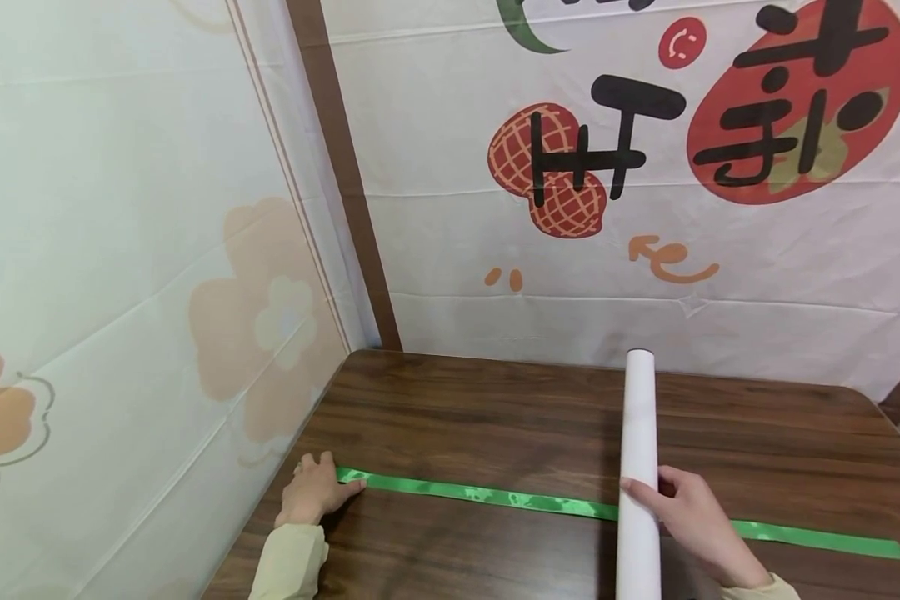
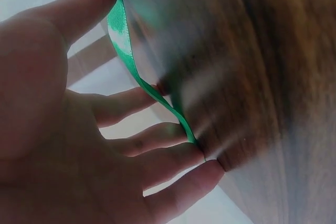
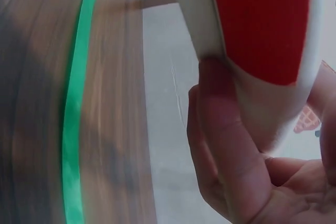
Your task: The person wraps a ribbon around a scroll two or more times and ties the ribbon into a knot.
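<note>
A shiny green ribbon [image 1: 487, 496] lies stretched across the brown wooden table [image 1: 480, 408]. My left hand [image 1: 311, 492] rests at the ribbon's left end, thumb and fingers spread with the tips down on the table; the left wrist view has the ribbon [image 2: 119, 35] running past the thumb tip to the fingertips. With my right hand [image 1: 697, 521] I grip a long white roll [image 1: 640, 425], thumb on top and fingers around its right side. The roll crosses over the ribbon and hides part of it. A red patch [image 3: 268, 24] on the roll shows in the right wrist view.
A white cloth backdrop [image 1: 435, 208] with printed pictures and black characters hangs behind the table. Another white cloth [image 1: 120, 275] with orange flowers closes off the left side. The table's far edge runs along the backdrop.
</note>
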`<state>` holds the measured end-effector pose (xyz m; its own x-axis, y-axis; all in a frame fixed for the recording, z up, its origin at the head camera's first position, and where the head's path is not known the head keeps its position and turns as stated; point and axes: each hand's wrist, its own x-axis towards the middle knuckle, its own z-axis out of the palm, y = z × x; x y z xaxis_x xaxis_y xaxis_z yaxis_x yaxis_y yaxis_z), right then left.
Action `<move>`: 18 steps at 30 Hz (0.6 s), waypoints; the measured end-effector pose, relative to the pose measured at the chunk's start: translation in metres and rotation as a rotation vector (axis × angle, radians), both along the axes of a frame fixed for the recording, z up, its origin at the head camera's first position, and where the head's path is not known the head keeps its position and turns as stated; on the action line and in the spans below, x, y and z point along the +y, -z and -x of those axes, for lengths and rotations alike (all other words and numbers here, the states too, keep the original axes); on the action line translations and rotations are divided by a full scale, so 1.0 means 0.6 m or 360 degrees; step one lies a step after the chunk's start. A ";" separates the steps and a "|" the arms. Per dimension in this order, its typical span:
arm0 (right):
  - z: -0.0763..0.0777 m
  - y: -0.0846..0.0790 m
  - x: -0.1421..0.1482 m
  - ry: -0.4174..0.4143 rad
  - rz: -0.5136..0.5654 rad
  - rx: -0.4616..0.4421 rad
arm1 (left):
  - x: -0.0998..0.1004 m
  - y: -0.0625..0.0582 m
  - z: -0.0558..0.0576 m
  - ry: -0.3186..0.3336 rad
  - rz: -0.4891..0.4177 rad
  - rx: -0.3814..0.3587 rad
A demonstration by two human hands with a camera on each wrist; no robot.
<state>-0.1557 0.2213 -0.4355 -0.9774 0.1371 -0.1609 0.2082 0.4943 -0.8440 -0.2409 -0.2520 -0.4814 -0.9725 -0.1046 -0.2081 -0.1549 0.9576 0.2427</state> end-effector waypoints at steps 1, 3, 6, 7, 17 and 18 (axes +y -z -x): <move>0.000 0.003 -0.004 -0.0001 0.0007 0.0002 | 0.001 -0.001 0.000 -0.0004 -0.0001 -0.0001; -0.002 0.009 -0.012 -0.0019 0.0028 -0.0009 | 0.003 -0.001 -0.001 -0.0017 -0.0010 0.0002; -0.006 0.019 -0.022 -0.0030 0.0036 -0.0064 | 0.005 0.001 -0.002 -0.0033 -0.0022 -0.0001; -0.008 0.022 -0.025 -0.0035 0.0030 -0.0086 | 0.005 0.002 -0.002 -0.0037 -0.0025 -0.0004; -0.018 0.045 -0.047 -0.0151 -0.0164 -0.0129 | 0.003 -0.003 -0.001 -0.0061 -0.0022 -0.0007; -0.020 0.047 -0.048 -0.0173 -0.0183 -0.0107 | 0.002 -0.003 -0.001 -0.0062 -0.0021 -0.0009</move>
<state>-0.1438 0.1922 -0.4637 -0.9751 0.0523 -0.2156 0.2022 0.6093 -0.7667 -0.2404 -0.2508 -0.4793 -0.9666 -0.1397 -0.2151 -0.1935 0.9476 0.2543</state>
